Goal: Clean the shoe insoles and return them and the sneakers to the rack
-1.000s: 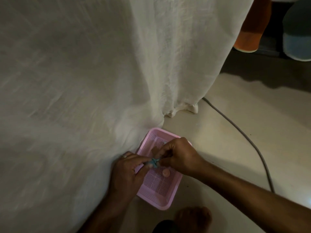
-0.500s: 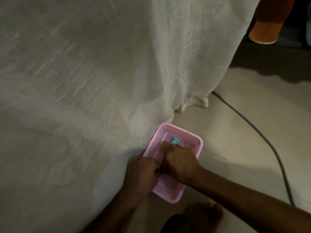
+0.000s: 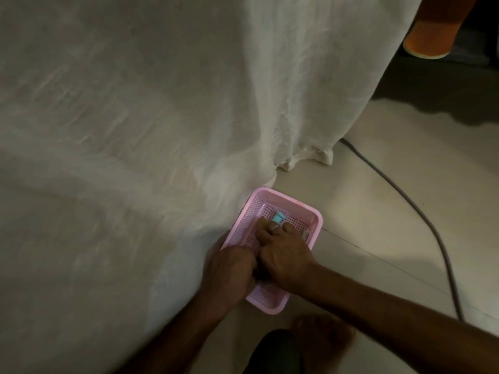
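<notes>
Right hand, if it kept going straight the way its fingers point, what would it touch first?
Probably the small blue object lying just beyond the right hand inside the pink basket; then the basket's far wall.

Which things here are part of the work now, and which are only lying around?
In use: pink basket, small blue thing inside it, left hand, right hand.

Lying about: white cloth, grey cable, orange thing. No insoles or sneakers are visible.
</notes>
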